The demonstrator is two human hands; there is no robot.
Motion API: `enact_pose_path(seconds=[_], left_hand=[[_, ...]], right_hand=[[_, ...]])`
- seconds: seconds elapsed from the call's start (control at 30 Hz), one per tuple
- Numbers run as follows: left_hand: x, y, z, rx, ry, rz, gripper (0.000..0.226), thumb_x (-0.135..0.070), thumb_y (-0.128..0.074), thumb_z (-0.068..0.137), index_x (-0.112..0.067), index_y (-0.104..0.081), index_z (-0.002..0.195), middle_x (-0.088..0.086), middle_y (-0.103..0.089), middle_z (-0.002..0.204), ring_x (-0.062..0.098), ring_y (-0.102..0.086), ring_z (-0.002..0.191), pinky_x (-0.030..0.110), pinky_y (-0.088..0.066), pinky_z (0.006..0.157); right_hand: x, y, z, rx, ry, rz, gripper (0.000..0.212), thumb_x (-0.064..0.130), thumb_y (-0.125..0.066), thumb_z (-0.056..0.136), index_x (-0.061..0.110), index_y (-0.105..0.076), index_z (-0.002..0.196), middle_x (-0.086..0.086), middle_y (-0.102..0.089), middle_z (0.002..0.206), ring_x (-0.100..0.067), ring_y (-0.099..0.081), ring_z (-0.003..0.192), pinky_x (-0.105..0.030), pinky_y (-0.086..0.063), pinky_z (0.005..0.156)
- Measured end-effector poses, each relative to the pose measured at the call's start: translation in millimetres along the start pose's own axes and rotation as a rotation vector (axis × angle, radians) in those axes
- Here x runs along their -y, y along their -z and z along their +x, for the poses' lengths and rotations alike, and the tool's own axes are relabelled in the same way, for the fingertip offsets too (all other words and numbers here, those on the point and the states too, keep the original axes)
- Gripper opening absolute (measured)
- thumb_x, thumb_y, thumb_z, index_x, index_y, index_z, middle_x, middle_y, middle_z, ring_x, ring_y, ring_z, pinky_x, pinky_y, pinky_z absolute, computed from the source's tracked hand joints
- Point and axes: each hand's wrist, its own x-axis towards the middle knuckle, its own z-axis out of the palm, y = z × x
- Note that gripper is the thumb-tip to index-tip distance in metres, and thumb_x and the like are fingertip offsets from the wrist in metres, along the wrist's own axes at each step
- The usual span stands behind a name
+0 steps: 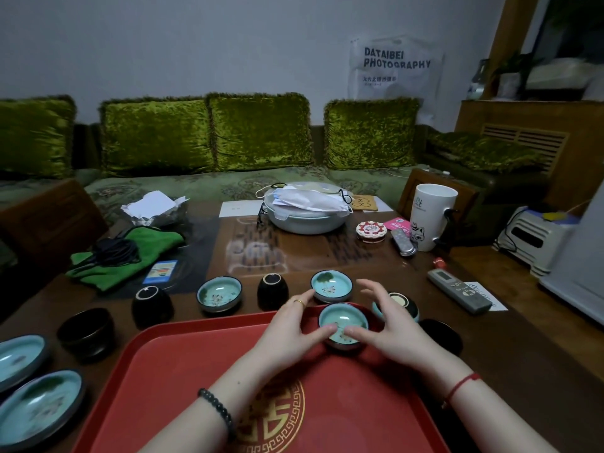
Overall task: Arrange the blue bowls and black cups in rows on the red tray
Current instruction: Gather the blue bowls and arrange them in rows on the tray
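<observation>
Both hands at one blue bowl (343,317) — left hand (291,328) on its left, right hand (395,328) on its right. Thumb tips of both on the near rim, fingers loosely spread past the far side, not closed round it. Bowl upright on the red tray (196,371), far right corner, just inside the rim.

Off the tray, on the wooden table (510,341):
- second bowl (331,286) just past the tray's far rim, near the left fingertips
- third bowl (219,294) further left, tall black cup (272,291) between the two
- round black cup (152,304) and wide black cup (86,331) down the left side
- far-left bowl (19,358) and near-left bowl (39,403) at the left edge
- pale-lined cup (400,302) behind the right hand, partly hidden — what's under it unclear
- dark cup (441,335) just beside the tray's right edge
- grey remote (457,291) beyond those
</observation>
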Motion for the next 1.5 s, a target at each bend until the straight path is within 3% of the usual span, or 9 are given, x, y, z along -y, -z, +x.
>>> enact_pose_path(seconds=[0.2, 0.47, 0.83, 0.97, 1.1, 1.23, 1.3, 1.4, 1.5], left_hand=[[-1.5, 21.3, 26.2, -0.018, 0.028, 0.066, 0.07, -0.041, -0.059, 0.082, -0.017, -0.027, 0.14, 0.002, -0.038, 0.145, 0.012, -0.033, 0.133, 0.013, -0.019, 0.101], [12.8, 12.3, 58.5, 0.06, 0.114, 0.085, 0.07, -0.037, -0.058, 0.083, -0.017, -0.024, 0.141, 0.005, -0.037, 0.146, 0.016, -0.036, 0.132, 0.027, -0.029, 0.108], [24.4, -11.6, 71.1, 0.03, 0.093, 0.056, 0.055, -0.026, -0.059, 0.083, -0.017, -0.038, 0.133, 0.003, -0.056, 0.129, 0.017, -0.051, 0.118, 0.006, -0.029, 0.081], [21.9, -11.3, 71.4, -0.045, 0.06, 0.014, 0.057, -0.02, -0.064, 0.08, -0.017, -0.041, 0.132, 0.003, -0.062, 0.117, 0.013, -0.058, 0.099, 0.004, -0.029, 0.075], [13.6, -3.1, 71.4, -0.13, 0.042, -0.011, 0.066, -0.022, -0.067, 0.078, -0.016, -0.036, 0.136, 0.003, -0.063, 0.104, 0.012, -0.058, 0.086, 0.018, -0.043, 0.079], [-5.3, 13.8, 66.3, -0.23, 0.01, -0.096, 0.072, -0.023, -0.072, 0.073, -0.014, -0.037, 0.135, 0.009, -0.066, 0.104, 0.009, -0.062, 0.084, 0.004, -0.04, 0.072], [-16.9, 23.1, 59.4, -0.269, -0.013, -0.111, 0.074, -0.026, -0.074, 0.071, -0.014, -0.039, 0.135, 0.008, -0.067, 0.1, 0.008, -0.062, 0.084, 0.007, -0.04, 0.076], [-33.4, 34.9, 43.1, -0.298, -0.048, -0.092, 0.076, -0.032, -0.076, 0.068, -0.014, -0.041, 0.134, 0.007, -0.067, 0.1, 0.01, -0.063, 0.089, 0.02, -0.046, 0.088], [-48.4, 40.9, 21.3, -0.302, -0.085, -0.061, 0.073, -0.036, -0.076, 0.067, -0.016, -0.045, 0.131, 0.005, -0.064, 0.106, 0.008, -0.061, 0.09, 0.024, -0.048, 0.087]], right_hand=[[12.1, 15.8, 34.2, -0.043, -0.008, -0.035, 0.075, 0.032, -0.074, 0.069, 0.03, -0.033, 0.131, -0.001, -0.047, 0.131, -0.012, -0.04, 0.126, -0.022, -0.029, 0.098], [-3.0, 7.7, 78.3, 0.029, -0.144, -0.04, 0.074, 0.03, -0.074, 0.07, 0.026, -0.033, 0.132, -0.008, -0.043, 0.138, -0.018, -0.039, 0.128, -0.023, -0.029, 0.097], [-23.1, -20.6, 93.7, 0.007, -0.248, -0.049, 0.06, 0.027, -0.065, 0.078, 0.017, -0.037, 0.13, -0.007, -0.048, 0.133, -0.021, -0.05, 0.116, -0.024, -0.037, 0.091], [-21.8, -19.3, 92.5, -0.066, -0.255, 0.012, 0.057, 0.023, -0.067, 0.077, 0.019, -0.04, 0.128, -0.008, -0.051, 0.13, -0.023, -0.053, 0.112, -0.028, -0.041, 0.092], [-6.8, -9.9, 88.6, -0.153, -0.187, 0.117, 0.059, 0.018, -0.07, 0.074, 0.017, -0.042, 0.126, -0.007, -0.054, 0.128, -0.018, -0.056, 0.107, -0.035, -0.045, 0.097], [15.1, 4.9, 77.3, -0.21, -0.086, 0.191, 0.064, 0.014, -0.074, 0.07, 0.018, -0.043, 0.126, -0.003, -0.052, 0.127, -0.008, -0.054, 0.096, -0.017, -0.046, 0.083], [25.3, 12.4, 66.4, -0.219, -0.037, 0.255, 0.066, 0.014, -0.077, 0.067, 0.021, -0.043, 0.125, -0.001, -0.051, 0.125, -0.006, -0.055, 0.096, -0.012, -0.047, 0.076], [38.8, 22.3, 45.6, -0.206, 0.022, 0.325, 0.071, 0.015, -0.08, 0.063, 0.027, -0.043, 0.123, -0.003, -0.051, 0.127, -0.018, -0.055, 0.109, -0.026, -0.05, 0.086], [50.6, 30.5, 22.1, -0.195, 0.086, 0.303, 0.074, 0.015, -0.081, 0.06, 0.032, -0.042, 0.121, 0.001, -0.052, 0.123, -0.012, -0.052, 0.117, -0.03, -0.049, 0.092]])
